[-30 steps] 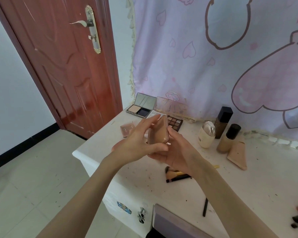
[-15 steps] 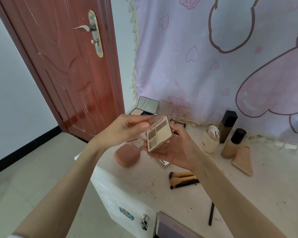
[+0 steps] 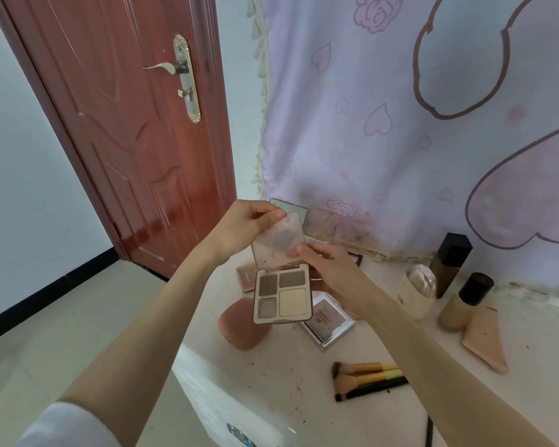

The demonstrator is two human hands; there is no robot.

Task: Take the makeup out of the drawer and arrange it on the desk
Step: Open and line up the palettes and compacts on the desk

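1. The eyeshadow palette [image 3: 283,296] is held open in the air above the left end of the desk [image 3: 304,375], four pans facing the camera, its lid [image 3: 278,241] swung up at 12 o'clock from the pans; the pose suits a check of the contents before it is set down.
2. The left hand [image 3: 244,225], at 10 o'clock from the pans, pinches the lid's top corner between thumb and fingertips, which keeps the lid from dropping shut.
3. The right hand [image 3: 329,272], at 2 o'clock, has its fingers curled round the palette's right edge near the hinge and carries the weight.
4. Directly beneath, at 6 to 7 o'clock, a pink rounded case [image 3: 242,327] lies on the desk; at 5 o'clock a flat boxed compact [image 3: 328,321].
5. Further out at 4 o'clock, makeup brushes [image 3: 365,380] lie together.
6. At 3 o'clock, bottles [image 3: 417,290] stand upright by the curtain [image 3: 400,124], grouped, probably already arranged.
7. The drawer is not visible.
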